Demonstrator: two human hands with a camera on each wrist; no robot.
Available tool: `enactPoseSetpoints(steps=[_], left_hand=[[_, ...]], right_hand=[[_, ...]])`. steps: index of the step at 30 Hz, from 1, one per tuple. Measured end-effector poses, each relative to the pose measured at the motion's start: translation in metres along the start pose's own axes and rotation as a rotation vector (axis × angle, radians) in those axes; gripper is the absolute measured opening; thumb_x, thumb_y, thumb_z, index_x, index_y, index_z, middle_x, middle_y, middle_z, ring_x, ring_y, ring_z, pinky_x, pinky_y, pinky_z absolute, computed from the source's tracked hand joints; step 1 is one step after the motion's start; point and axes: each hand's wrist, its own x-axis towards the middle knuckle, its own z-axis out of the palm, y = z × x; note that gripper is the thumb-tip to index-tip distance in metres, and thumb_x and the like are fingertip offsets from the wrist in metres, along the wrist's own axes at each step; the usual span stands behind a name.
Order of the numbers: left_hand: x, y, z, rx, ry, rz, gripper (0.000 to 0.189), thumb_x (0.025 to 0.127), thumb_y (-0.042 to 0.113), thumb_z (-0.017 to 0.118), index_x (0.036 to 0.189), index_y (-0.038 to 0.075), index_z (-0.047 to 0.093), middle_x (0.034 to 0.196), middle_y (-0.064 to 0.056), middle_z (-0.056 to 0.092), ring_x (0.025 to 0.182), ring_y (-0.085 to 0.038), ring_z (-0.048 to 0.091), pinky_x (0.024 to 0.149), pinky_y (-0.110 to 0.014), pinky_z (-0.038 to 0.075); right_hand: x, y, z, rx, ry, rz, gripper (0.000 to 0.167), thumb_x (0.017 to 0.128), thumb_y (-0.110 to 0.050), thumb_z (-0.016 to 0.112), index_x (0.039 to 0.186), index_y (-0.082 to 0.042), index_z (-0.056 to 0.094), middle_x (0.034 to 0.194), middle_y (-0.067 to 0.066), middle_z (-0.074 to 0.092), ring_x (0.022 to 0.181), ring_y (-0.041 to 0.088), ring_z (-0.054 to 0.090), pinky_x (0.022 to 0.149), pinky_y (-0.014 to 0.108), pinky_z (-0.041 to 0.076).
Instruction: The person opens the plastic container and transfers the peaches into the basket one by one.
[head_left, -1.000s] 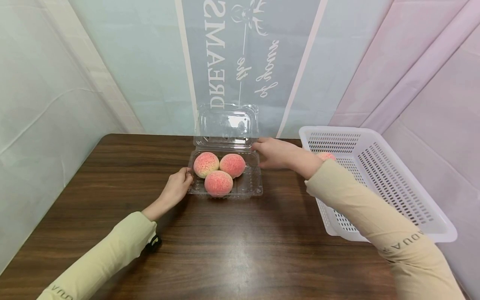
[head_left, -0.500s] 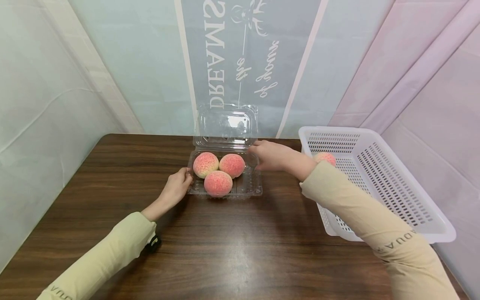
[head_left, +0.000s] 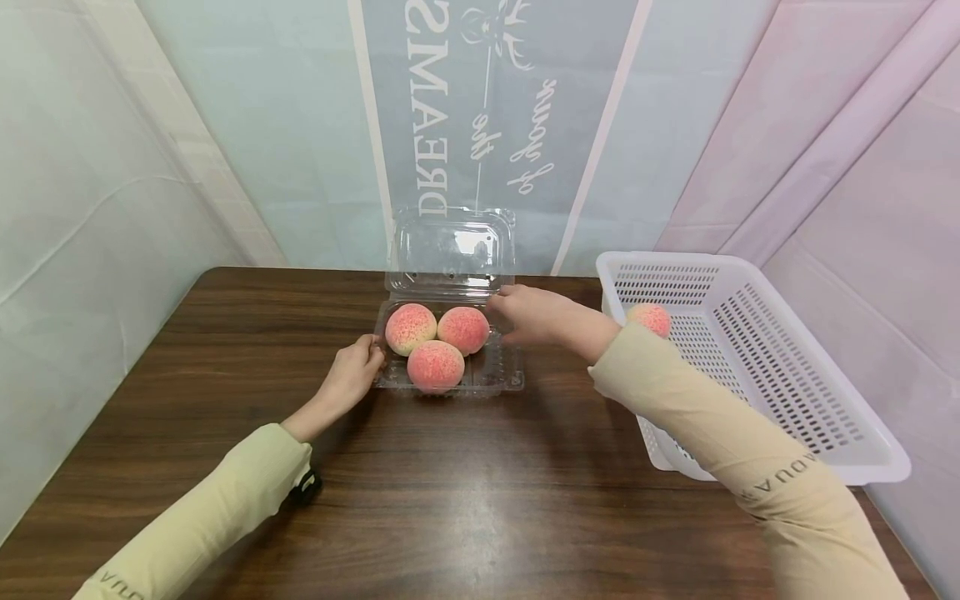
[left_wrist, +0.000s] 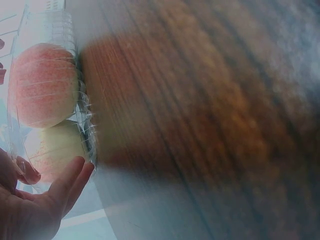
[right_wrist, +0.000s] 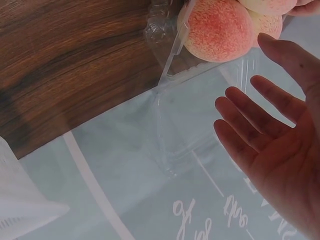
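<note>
Peaches: three, grouped in the clear container. One is at rear left (head_left: 411, 330), one at rear right (head_left: 462, 332) and one at front (head_left: 436, 367), in a tight cluster toward the left half.
Clear container: set on the table, near its far edge; see its front rim (head_left: 495, 388).
Lid: transparent, hinged at the container's rear, raised in front of the backdrop (head_left: 450, 250).
Left hand: your fingers hold the container's left edge (head_left: 356, 367). The left wrist view shows two fingertips lying along the outer wall.
Right hand: you have it wide, fingers extended and spread, holding nothing (head_left: 536, 312). It is over the container's right side, just beside the rear-right peach; you cannot tell whether it touches anything.
Basket: white, slotted, to your right, behind your right forearm (head_left: 787, 367).
Basket peach: one, near the basket's left wall (head_left: 649, 320).
Sleeves: beige, lettered, on both your arms; left (head_left: 217, 500), right (head_left: 720, 417).
Table: dark wood-grain top (head_left: 465, 500).
Backdrop: pale fabric behind the table, with a grey lettered panel (head_left: 502, 108).
</note>
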Motion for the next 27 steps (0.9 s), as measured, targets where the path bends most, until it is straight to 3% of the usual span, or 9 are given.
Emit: enactPoseSetpoints(steps=[18,27], left_hand=[[0.0,0.0,0.0,-0.002,0.0,-0.004,0.035,0.09,0.004,0.035,0.116,-0.015,0.047,0.089,-0.02,0.061,0.064,-0.018,0.049,0.05,-0.025,0.037],[0.0,0.002,-0.001,-0.005,-0.011,-0.016,0.035,0.09,0.004,0.034,0.117,-0.015,0.046,0.089,-0.02,0.061,0.063,-0.017,0.048,0.049,-0.025,0.036]], right_hand=[[0.011,-0.001,0.011,-0.051,0.011,-0.019,0.048,0.078,-0.017,0.07,0.121,-0.003,0.054,0.11,0.013,0.054,0.101,0.025,0.053,0.088,0.036,0.044],[0.016,-0.004,0.015,-0.065,0.059,-0.044,0.046,0.078,-0.02,0.07,0.118,-0.002,0.055,0.11,0.013,0.054,0.103,0.027,0.053,0.089,0.037,0.043]])
